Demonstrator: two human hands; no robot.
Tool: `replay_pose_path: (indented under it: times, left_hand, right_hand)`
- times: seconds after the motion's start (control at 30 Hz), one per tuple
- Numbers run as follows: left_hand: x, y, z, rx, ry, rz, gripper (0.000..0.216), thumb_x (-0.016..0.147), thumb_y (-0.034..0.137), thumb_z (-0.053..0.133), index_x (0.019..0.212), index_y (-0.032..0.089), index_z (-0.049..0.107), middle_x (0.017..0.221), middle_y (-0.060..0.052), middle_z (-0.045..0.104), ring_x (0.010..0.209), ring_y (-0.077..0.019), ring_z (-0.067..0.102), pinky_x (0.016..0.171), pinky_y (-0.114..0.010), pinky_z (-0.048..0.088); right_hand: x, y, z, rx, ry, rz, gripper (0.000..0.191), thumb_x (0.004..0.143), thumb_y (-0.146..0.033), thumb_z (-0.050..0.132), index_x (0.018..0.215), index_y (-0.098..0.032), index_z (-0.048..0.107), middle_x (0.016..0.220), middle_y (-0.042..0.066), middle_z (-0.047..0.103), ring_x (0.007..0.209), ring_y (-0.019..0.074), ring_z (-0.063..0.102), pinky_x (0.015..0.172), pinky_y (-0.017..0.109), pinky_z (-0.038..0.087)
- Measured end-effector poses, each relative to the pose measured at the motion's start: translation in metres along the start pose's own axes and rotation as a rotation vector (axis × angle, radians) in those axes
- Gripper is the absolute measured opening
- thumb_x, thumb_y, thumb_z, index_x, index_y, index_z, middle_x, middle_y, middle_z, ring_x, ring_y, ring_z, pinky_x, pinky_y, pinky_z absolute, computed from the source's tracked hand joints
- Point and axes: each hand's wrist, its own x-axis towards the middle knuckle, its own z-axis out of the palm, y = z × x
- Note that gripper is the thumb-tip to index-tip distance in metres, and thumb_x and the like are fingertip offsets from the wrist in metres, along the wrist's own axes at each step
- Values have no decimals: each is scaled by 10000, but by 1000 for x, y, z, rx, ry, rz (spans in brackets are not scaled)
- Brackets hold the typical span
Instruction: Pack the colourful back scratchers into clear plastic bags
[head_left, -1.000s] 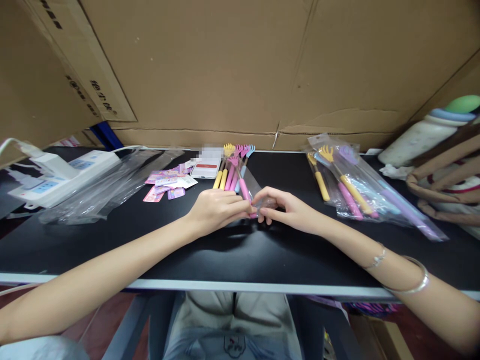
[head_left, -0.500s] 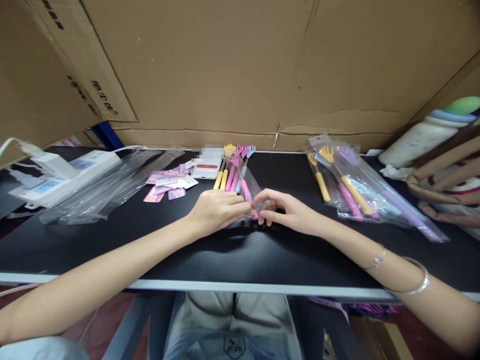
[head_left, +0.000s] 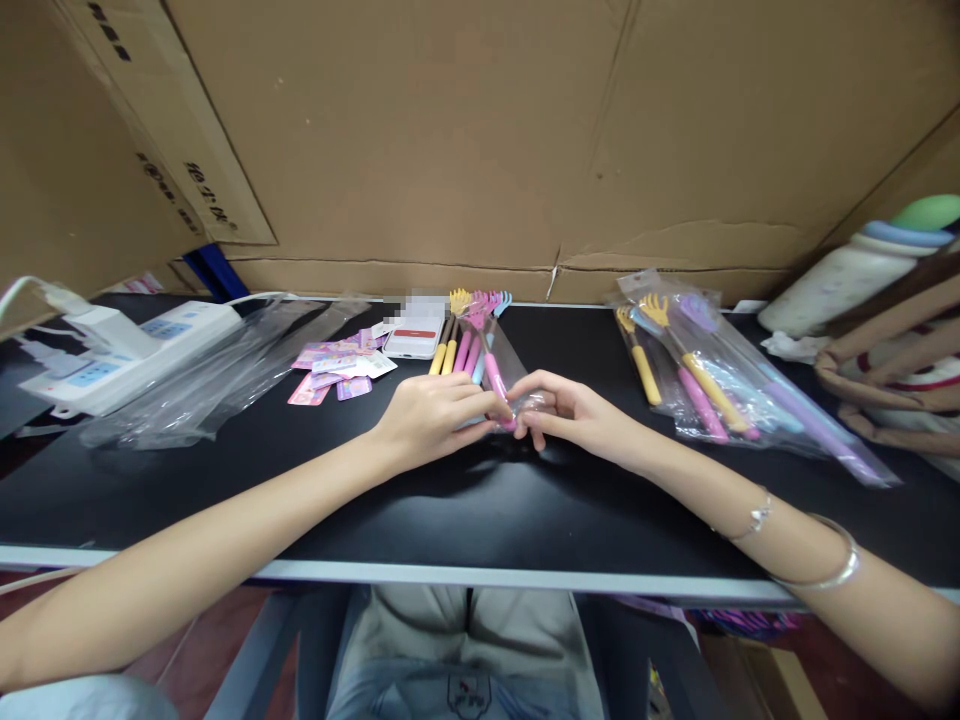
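Note:
My left hand (head_left: 431,415) and my right hand (head_left: 574,415) meet at the middle of the black table (head_left: 450,500). Both pinch the near end of a clear plastic sleeve (head_left: 510,375) with a pink-handled back scratcher (head_left: 491,370) inside it. The sleeve slants away from me toward a loose row of yellow, pink and blue scratchers (head_left: 461,340) lying behind my hands. My right wrist wears a thin chain and a metal bangle.
Bagged scratchers (head_left: 712,375) lie at the right. Small pink cards (head_left: 334,365) and a white phone (head_left: 412,335) lie behind my left hand, with empty clear bags (head_left: 217,375) and a white power strip (head_left: 112,355) at the left. Cardboard walls the back; a bottle (head_left: 862,265) and woven bag (head_left: 892,370) stand far right.
Both hands shifted slightly away from me, still pinching the sleeve's end. The sleeve with the pink scratcher lies a little further up the table.

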Motion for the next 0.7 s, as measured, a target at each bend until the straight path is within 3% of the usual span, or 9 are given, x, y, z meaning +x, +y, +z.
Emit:
replay_pose_path:
  times: [0.17,0.47,0.7]
  left_hand:
    - [0,0,0,10,30,11,90,881,282,585,861,248,666,749,55,679,665,-87,592,568,-191,370]
    - [1,1,-2,39,62,66,261,944,322,502,757,216,651,673,34,641,619,-88,543,556,-219,327]
    - [1,1,-2,26,62,62,262,957,311,476,791,224,659,701,31,646,628,-85,538,563,-218,322]
  right_hand:
    - [-1,-3,2,16,-29,20,339,838,-351,635,1085,-161,502,811,13,660,606,89,591,632,258,495]
    - [0,-4,3,-29,-28,40,374,811,-345,664,1094,-146,521,816,26,651,657,104,599,643,267,517]
    - [0,-4,4,-22,-34,21,382,824,-368,646,1107,-141,525,818,28,647,683,113,600,648,271,518]
